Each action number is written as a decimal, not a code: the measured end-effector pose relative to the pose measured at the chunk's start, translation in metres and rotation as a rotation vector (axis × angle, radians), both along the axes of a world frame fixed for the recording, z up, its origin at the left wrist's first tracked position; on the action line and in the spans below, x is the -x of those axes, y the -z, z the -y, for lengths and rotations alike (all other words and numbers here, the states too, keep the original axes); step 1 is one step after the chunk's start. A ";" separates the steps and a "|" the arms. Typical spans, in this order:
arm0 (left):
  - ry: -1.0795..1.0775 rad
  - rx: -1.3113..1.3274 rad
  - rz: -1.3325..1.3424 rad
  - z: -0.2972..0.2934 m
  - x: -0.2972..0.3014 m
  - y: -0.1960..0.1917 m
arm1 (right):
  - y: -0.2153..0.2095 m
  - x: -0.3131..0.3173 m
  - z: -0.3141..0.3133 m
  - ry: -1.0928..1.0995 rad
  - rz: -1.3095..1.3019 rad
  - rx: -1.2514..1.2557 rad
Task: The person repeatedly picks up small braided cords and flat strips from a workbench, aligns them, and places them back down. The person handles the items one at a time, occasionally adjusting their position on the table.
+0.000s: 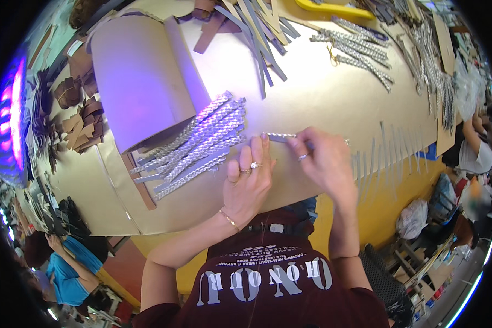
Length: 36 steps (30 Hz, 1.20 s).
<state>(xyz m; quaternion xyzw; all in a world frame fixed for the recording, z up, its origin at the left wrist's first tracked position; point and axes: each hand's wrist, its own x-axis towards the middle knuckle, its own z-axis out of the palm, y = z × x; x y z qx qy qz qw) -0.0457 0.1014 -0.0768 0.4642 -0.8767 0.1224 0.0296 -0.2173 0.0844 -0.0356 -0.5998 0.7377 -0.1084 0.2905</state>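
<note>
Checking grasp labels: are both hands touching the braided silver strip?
Touching. Head view shows left hand and right hand fingertips pinching the braided silver strip at either end.

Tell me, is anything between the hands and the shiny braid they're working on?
Nothing visible. The left hand and right hand both pinch the braid directly on the bare cardboard. The braid pile lies off to the left, apart from it.

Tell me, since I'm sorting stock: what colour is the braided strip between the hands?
Silver, in the head view: the braided strip is metallic silver.
</note>
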 end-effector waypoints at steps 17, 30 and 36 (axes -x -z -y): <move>0.008 -0.020 0.077 0.001 0.006 -0.007 | 0.003 0.016 -0.001 0.069 0.013 -0.038; -0.045 -0.321 -0.184 -0.001 0.012 -0.015 | 0.006 0.009 -0.004 0.060 -0.086 0.040; 0.039 -0.564 -0.278 -0.006 0.023 0.000 | 0.011 0.006 -0.008 0.082 -0.102 0.112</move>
